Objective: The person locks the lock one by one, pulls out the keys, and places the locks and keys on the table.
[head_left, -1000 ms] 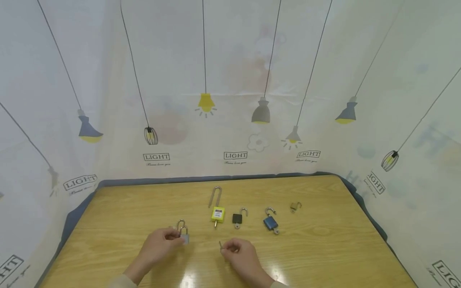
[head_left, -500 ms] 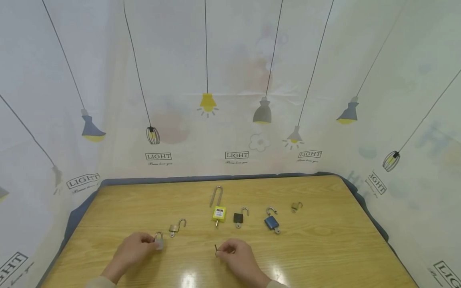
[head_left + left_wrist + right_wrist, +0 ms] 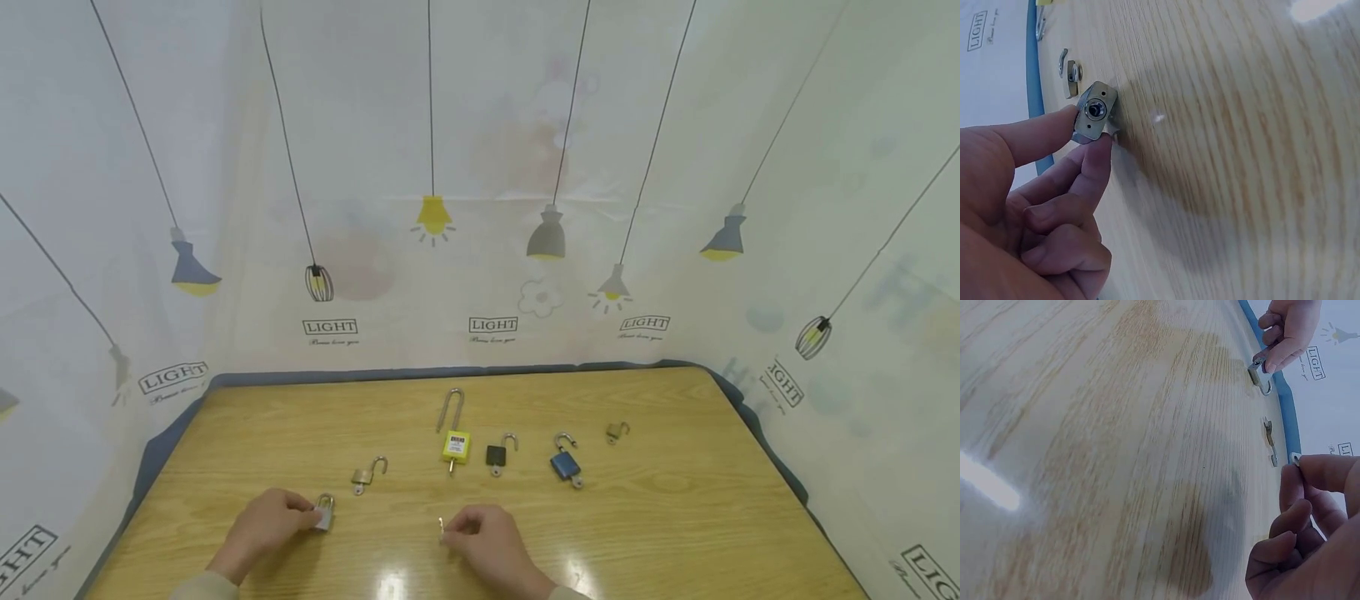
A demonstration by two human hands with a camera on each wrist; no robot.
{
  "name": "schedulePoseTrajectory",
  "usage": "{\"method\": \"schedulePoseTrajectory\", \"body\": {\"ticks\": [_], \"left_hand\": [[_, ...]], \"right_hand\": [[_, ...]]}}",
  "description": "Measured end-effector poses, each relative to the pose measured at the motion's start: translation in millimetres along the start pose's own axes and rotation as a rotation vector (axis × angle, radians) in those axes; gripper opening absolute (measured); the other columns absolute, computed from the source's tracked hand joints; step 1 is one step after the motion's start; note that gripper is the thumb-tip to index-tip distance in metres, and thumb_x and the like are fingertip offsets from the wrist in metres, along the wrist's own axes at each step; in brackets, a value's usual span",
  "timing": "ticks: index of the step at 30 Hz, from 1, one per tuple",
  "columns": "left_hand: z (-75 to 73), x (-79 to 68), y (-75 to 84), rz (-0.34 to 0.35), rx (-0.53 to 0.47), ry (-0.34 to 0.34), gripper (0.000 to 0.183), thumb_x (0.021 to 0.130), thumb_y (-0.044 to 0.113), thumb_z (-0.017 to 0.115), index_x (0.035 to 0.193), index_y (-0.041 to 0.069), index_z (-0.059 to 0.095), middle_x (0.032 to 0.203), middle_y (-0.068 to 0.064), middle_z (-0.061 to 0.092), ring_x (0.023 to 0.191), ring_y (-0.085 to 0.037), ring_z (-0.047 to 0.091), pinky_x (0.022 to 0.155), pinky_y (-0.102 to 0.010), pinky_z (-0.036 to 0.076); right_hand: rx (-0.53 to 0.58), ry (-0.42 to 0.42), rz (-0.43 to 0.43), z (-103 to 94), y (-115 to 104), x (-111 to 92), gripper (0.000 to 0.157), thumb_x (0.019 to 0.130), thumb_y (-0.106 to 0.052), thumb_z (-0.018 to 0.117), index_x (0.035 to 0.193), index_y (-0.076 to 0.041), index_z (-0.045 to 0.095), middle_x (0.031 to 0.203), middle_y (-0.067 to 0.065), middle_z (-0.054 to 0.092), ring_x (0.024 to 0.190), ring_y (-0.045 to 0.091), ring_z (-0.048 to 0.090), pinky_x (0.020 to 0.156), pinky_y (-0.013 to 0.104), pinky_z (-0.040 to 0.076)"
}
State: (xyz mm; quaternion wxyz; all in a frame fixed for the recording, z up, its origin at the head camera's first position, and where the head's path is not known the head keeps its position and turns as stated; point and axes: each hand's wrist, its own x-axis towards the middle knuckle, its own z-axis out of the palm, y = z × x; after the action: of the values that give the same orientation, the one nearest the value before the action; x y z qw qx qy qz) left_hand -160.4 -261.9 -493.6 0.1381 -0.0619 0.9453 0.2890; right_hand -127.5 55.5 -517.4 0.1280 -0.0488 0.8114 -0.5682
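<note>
My left hand (image 3: 268, 527) pinches a small silver padlock (image 3: 323, 518) between thumb and fingers at the left of the table. Its shackle looks closed. The left wrist view shows the padlock's underside (image 3: 1093, 119), with a round keyhole facing the camera. To the right, my right hand (image 3: 491, 546) pinches a small key (image 3: 441, 527) by its head, apart from the padlock. In the right wrist view only a bit of the key (image 3: 1296, 459) shows past the fingertips. A brass padlock (image 3: 363, 476) with a raised shackle and a key in it lies just beyond the left hand.
Farther back lie a yellow padlock (image 3: 454, 447) with a long shackle, a black padlock (image 3: 496, 455), a blue padlock (image 3: 565, 467) and a small brass padlock (image 3: 614, 431), all with open shackles. A printed cloth (image 3: 405, 333) stands behind the wooden table (image 3: 675, 533).
My left hand has carried the silver padlock left, away from the brass padlock, and tilted it slightly. My right hand has shifted a little left with the key.
</note>
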Motion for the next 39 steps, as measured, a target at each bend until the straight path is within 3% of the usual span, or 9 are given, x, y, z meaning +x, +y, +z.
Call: {"method": "schedulePoseTrajectory", "body": {"ticks": [7,16,27,39], "left_hand": [[-1.9,-0.4,-4.9,-0.004,0.048,0.007,0.029,0.083,0.035,0.074,0.094,0.008,0.074,0.1,-0.01,0.071,0.092,-0.025,0.063,0.083,-0.051,0.048],[-0.4,-0.7,-1.7,-0.032,0.013,-0.001,0.033,0.083,0.036,0.073,0.097,0.005,0.072,0.1,-0.01,0.071,0.092,-0.025,0.062,0.083,-0.052,0.048],[8.2,-0.7,-3.0,-0.021,-0.036,0.046,0.024,0.083,0.029,0.073,0.093,0.007,0.072,0.087,-0.002,0.069,0.08,-0.017,0.058,0.069,-0.031,0.043],[7.3,2.3,-7.4,-0.024,-0.034,0.043,0.023,0.084,0.031,0.073,0.095,0.01,0.072,0.089,0.0,0.07,0.081,-0.016,0.06,0.071,-0.034,0.046]], "right_hand": [[-0.031,-0.034,0.005,7.0,-2,3,0.005,0.082,-0.015,0.075,0.081,-0.012,0.072,0.079,-0.005,0.069,0.07,0.008,0.055,0.061,0.022,0.043],[-0.058,-0.079,-0.024,23.7,-5,9,0.006,0.08,-0.017,0.076,0.079,-0.012,0.073,0.073,-0.006,0.068,0.066,0.004,0.056,0.06,0.02,0.044],[-0.12,-0.115,-0.012,60.3,-10,11,0.008,0.08,-0.02,0.075,0.074,-0.019,0.07,0.069,-0.012,0.062,0.065,0.005,0.053,0.059,0.023,0.041],[-0.134,-0.129,0.022,97.8,-35,21,0.011,0.078,-0.017,0.075,0.071,-0.019,0.067,0.063,-0.01,0.06,0.058,0.005,0.053,0.053,0.022,0.042]]}}
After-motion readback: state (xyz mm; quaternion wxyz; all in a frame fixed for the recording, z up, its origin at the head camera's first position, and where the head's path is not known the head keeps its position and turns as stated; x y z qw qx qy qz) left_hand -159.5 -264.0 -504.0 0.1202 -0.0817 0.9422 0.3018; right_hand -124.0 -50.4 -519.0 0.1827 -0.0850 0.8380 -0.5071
